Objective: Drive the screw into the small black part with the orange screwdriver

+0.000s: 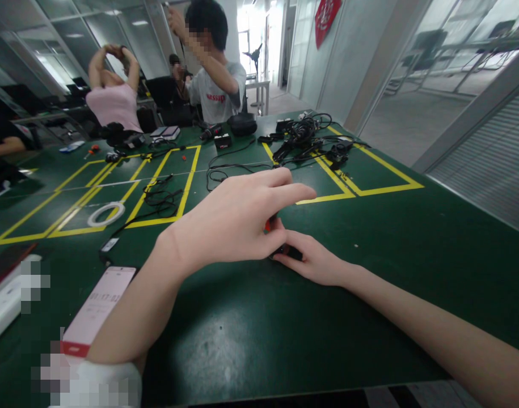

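Observation:
Over the green table, in front of me, my left hand (237,218) reaches in from the left with its back toward me. Its thumb and a finger close on a small red and black part (268,226), mostly hidden behind the hand. Close against it on the right, my right hand (312,258) grips a small black object (295,253) between thumb and fingers. The kind of object cannot be made out, nor whether the red part belongs to it. Both hands meet at this spot, low above the tabletop.
A phone (98,306) with a lit timer lies left of my left forearm. Further off are a white tape roll (106,215), a black cable (161,198), yellow tape outlines and a tangle of black cables (304,136). Several people sit beyond the table (412,226).

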Demonstrator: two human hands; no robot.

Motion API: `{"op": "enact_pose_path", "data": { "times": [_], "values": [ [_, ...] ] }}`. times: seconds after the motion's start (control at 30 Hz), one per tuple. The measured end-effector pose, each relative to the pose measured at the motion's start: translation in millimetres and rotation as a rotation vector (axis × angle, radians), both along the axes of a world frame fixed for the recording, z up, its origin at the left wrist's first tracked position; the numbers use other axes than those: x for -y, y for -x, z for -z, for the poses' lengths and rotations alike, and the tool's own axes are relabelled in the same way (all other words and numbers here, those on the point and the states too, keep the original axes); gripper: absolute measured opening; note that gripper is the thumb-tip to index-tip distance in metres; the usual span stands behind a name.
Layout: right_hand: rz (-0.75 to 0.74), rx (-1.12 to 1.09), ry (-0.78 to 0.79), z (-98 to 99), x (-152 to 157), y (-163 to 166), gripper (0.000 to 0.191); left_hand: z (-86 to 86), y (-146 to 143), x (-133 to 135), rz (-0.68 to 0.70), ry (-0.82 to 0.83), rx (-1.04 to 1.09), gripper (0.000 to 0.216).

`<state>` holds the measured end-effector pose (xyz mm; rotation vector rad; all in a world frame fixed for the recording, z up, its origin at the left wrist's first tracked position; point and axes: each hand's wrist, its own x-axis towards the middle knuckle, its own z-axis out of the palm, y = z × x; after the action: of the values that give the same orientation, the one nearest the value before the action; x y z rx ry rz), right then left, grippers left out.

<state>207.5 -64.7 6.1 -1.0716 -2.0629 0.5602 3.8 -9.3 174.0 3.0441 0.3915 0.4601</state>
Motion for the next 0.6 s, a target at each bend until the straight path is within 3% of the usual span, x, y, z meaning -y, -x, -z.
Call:
{"op": "enact_pose_path", "data": {
  "times": [0.6],
  "values": [
    [-0.014, -0.020, 0.021, -0.8, -0.1, -0.5, 0.014, -0.5, -0.3, 0.5, 0.001, 0.010, -0.006, 0.044]
  ]
}}
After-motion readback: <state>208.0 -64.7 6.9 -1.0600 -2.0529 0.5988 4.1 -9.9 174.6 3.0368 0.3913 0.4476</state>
